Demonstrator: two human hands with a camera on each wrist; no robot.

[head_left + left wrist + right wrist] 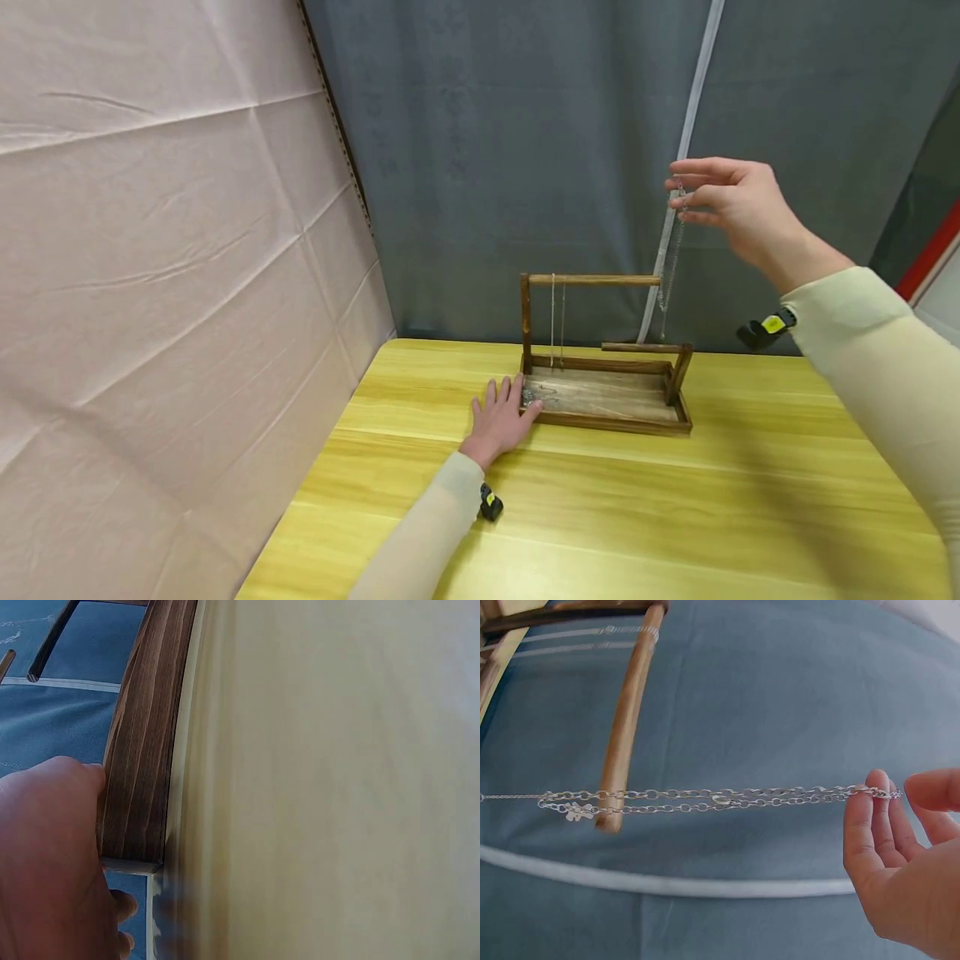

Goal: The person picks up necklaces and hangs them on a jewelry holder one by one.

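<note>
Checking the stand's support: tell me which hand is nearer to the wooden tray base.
Left. The left hand lies flat on the table against the wooden tray base at its left end. The right hand is raised well above it, pinching a silver chain.

Open air lies above the wooden stand's top rod [592,281] and right of its free end; a hanging necklace [557,321] (near the left post) and the grey curtain [525,150] behind limit passage.

Silver chain [705,799], dark-brown wooden stand [607,400] (yellow table [675,517])
</note>
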